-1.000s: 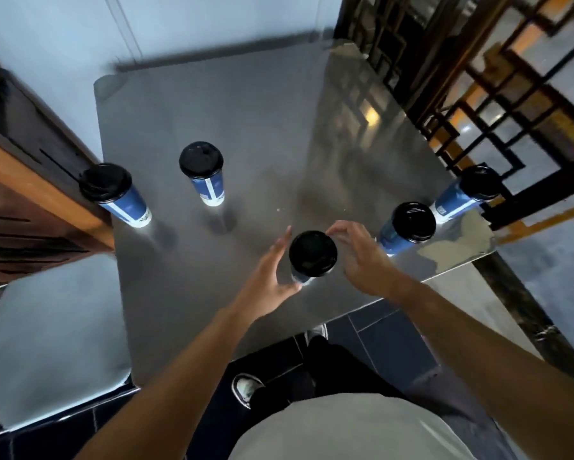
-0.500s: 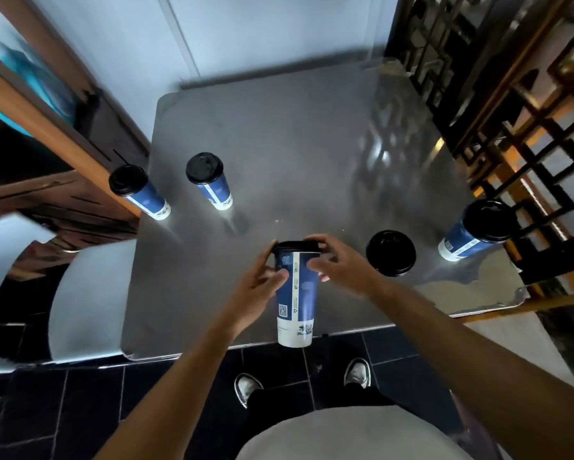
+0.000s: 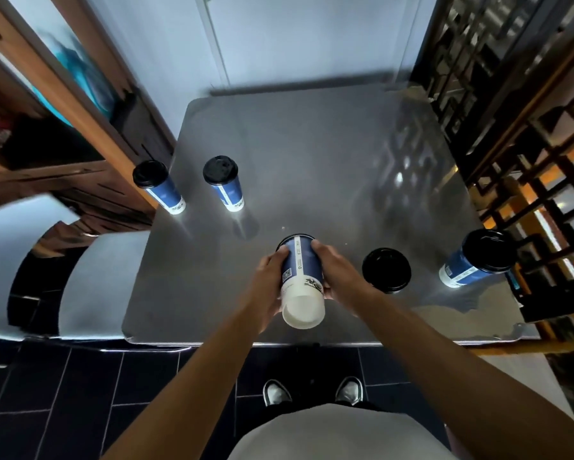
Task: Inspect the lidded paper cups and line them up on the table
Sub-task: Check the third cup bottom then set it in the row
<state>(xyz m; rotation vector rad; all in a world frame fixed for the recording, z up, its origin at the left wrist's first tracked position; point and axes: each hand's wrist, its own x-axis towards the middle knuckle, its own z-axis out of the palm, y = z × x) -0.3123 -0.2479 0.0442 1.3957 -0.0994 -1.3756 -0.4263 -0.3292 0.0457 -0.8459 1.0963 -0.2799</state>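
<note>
Both of my hands hold one blue paper cup (image 3: 301,270) above the near middle of the steel table (image 3: 312,154). It is tipped so that its white base faces me and its black lid points away. My left hand (image 3: 268,287) grips its left side and my right hand (image 3: 337,273) its right side. Two lidded cups stand at the table's left: one at the edge (image 3: 159,187), one beside it (image 3: 222,184). A fourth cup (image 3: 385,269) stands right of my hands, showing only its black lid. A fifth cup (image 3: 478,258) stands near the right edge.
A wooden cabinet (image 3: 63,134) flanks the table on the left, and a dark lattice screen (image 3: 511,127) stands on the right. A white curved chair (image 3: 93,280) is at the near left. A pale wall backs the table. My shoes (image 3: 312,390) are on dark floor tiles.
My hands closed on the middle cup, lifted it off the table and tipped it until its base turned toward me. The camera view also shifted.
</note>
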